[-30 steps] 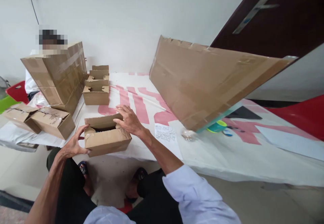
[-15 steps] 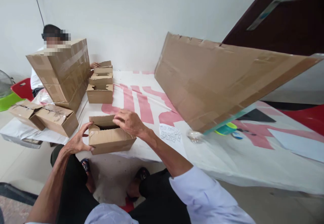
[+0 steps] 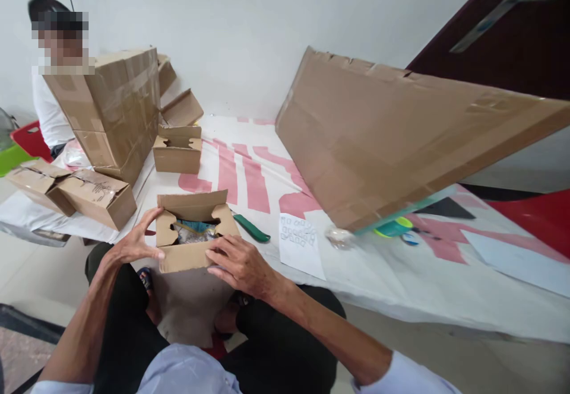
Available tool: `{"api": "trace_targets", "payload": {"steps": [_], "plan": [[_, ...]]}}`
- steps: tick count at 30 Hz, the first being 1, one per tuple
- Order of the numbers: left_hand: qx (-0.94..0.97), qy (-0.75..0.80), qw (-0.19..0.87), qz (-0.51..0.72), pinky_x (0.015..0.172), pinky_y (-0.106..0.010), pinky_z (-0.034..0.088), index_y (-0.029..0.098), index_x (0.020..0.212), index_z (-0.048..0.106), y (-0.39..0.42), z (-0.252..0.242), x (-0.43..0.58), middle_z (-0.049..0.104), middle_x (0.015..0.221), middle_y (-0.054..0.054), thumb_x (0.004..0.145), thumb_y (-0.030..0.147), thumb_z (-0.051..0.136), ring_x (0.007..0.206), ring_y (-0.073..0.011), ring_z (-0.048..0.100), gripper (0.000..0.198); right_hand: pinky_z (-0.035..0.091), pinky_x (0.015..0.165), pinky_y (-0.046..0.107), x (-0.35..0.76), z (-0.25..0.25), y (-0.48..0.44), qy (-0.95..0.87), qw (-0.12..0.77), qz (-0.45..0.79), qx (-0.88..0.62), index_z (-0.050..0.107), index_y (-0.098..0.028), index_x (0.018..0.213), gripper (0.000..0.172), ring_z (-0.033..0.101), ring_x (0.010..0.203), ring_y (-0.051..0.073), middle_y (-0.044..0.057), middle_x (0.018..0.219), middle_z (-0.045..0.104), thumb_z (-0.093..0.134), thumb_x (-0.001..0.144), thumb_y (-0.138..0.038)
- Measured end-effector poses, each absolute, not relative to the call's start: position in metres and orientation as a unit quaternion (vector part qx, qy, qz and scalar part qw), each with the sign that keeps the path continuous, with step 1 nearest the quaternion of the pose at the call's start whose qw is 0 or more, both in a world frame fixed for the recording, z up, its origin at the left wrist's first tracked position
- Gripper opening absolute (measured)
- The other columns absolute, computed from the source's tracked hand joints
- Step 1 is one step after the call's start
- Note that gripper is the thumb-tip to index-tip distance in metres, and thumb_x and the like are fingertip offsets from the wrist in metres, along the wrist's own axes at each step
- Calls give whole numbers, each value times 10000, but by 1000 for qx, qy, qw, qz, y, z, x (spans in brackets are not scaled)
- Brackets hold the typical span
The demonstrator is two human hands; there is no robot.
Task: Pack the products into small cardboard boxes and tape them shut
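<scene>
A small cardboard box point(image 3: 184, 259) stands at the near table edge with its top open and its back flap up. Inside show clear plastic wrapping and something blue, too covered to name. My left hand point(image 3: 136, 241) grips the box's left end, thumb at the front and fingers higher up. The fingers of my right hand point(image 3: 243, 265) hold the front wall near its right corner. Just right of the box lies a green box cutter point(image 3: 252, 228).
Another open small box point(image 3: 177, 158) stands farther back, beside stacked large cartons point(image 3: 120, 109). Two closed boxes point(image 3: 95, 195) sit at left. A large cardboard sheet point(image 3: 392, 139) leans over the table near a marked paper point(image 3: 299, 245). A co-worker point(image 3: 53, 112) sits behind the cartons.
My right hand has moved from the back flap to the front wall, and the box's top has opened, showing its contents. The green cutter has come into view. Small boxes at the back have tilted.
</scene>
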State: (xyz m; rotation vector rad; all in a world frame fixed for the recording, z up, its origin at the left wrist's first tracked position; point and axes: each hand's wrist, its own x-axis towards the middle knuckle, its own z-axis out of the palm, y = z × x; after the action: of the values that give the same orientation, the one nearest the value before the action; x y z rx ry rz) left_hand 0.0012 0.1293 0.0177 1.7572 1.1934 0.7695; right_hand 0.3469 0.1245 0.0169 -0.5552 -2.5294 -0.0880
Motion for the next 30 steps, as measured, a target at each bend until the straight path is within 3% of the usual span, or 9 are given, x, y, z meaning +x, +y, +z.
{"api": "trace_targets", "payload": {"steps": [3, 6, 12, 18, 25, 30], "plan": [[722, 485, 394, 296, 1210, -598, 479, 280, 1708, 299, 125, 18, 9, 252, 1753, -182, 629, 707, 952, 1593, -460, 335, 1331, 537, 850, 374, 348, 11, 126, -933, 288, 13, -216, 736, -200, 1034, 96, 648, 965, 242, 107, 1052, 725, 649, 1040, -240], [726, 481, 387, 305, 1204, -593, 488, 275, 1704, 291, 123, 17, 12, 272, 1733, -185, 665, 688, 942, 1578, -449, 361, 1294, 548, 900, 337, 344, 23, 146, -926, 277, 80, -245, 750, -201, 1001, 198, 678, 1000, 213, 92, 1041, 726, 565, 1070, -179], [725, 479, 379, 318, 1191, -612, 491, 304, 1705, 295, 122, 12, 10, 281, 1740, -174, 693, 634, 947, 1566, -454, 380, 1248, 523, 935, 342, 310, 60, 189, -925, 80, 117, -351, 791, -188, 1137, 181, 722, 1069, 249, 112, 1151, 775, 671, 1045, -287], [717, 480, 379, 335, 1221, -621, 456, 276, 1712, 289, 122, 7, 11, 264, 1750, -194, 671, 647, 958, 1592, -470, 339, 1292, 521, 939, 349, 269, 54, 206, -906, -77, 105, -402, 777, -142, 1164, 322, 721, 1176, 333, 191, 1203, 775, 777, 966, -396], [711, 479, 382, 346, 1234, -638, 434, 268, 1712, 281, 121, 5, 13, 272, 1746, -205, 662, 648, 965, 1588, -470, 347, 1310, 507, 969, 362, 257, 37, 214, -911, -102, 90, -389, 760, -124, 1200, 253, 724, 1187, 322, 198, 1204, 775, 678, 993, -243], [707, 477, 387, 350, 1237, -638, 433, 272, 1712, 275, 120, 5, 14, 280, 1743, -202, 663, 638, 970, 1587, -463, 352, 1311, 499, 970, 380, 260, 45, 212, -910, -102, 95, -390, 758, -122, 1207, 389, 711, 1203, 355, 217, 1245, 764, 750, 970, -430]]}}
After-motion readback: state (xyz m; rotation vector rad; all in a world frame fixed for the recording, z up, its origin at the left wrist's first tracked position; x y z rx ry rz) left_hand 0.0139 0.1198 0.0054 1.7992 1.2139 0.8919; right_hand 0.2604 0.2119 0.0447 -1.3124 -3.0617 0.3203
